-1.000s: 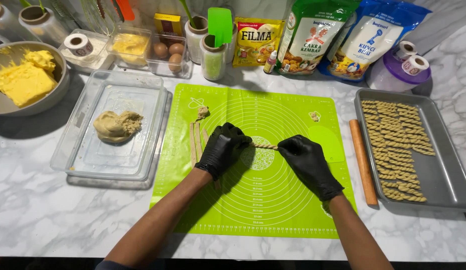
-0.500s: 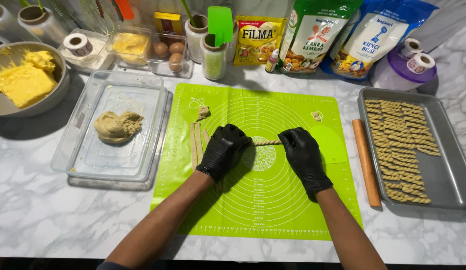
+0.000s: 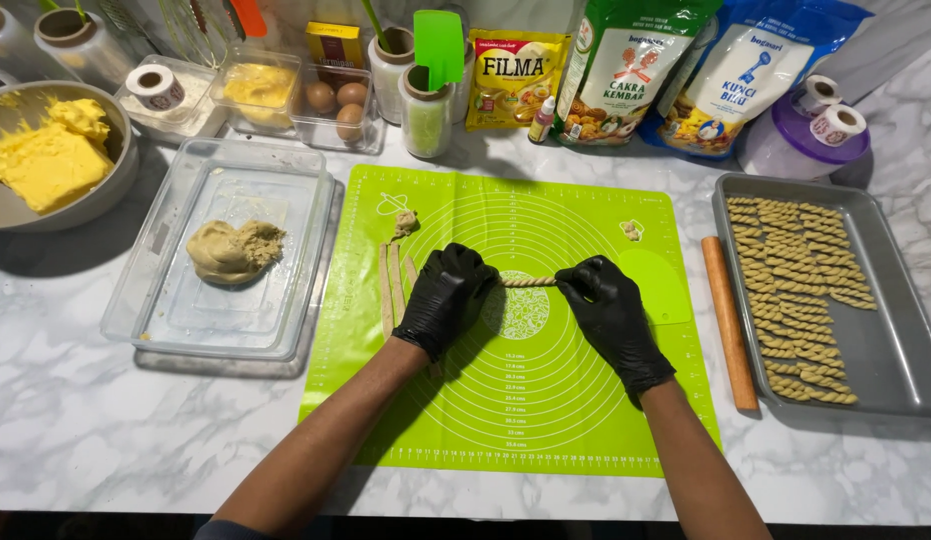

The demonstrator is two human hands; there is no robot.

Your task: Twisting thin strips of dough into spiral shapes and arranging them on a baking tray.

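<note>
While both black-gloved hands sit at the centre of the frame on the green silicone mat, the left hand and right hand each pinch one end of a twisted dough rope stretched between them, fingers curled together. Plain dough strips lie just left of the left hand. At the right edge, a grey baking tray holds finished twists.

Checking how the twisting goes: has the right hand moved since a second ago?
Yes. The right hand has slid left along the green mat, closing toward the left hand and shortening the visible dough twist.
</note>
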